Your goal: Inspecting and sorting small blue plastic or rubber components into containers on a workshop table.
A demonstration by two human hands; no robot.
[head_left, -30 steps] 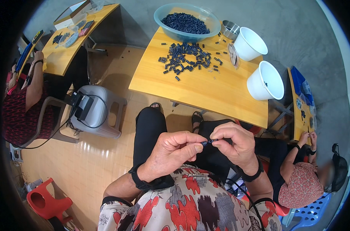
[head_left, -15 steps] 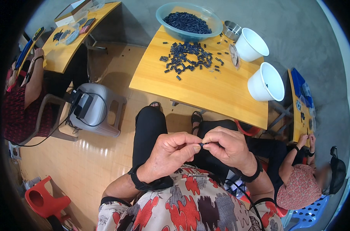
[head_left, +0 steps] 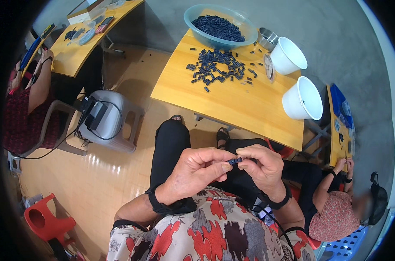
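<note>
Just right of the frame's lower centre, a small dark part (head_left: pixel 235 161) is pointing its long axis roughly sideways; the left hand (head_left: pixel 199 167) is clamping its left end, the right hand (head_left: pixel 263 169) is pinching its right, neither sitting nearer.

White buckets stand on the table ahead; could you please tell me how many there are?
2: one white bucket near the right edge of the table, the other white bucket behind it, beside the metal bowl.
</note>
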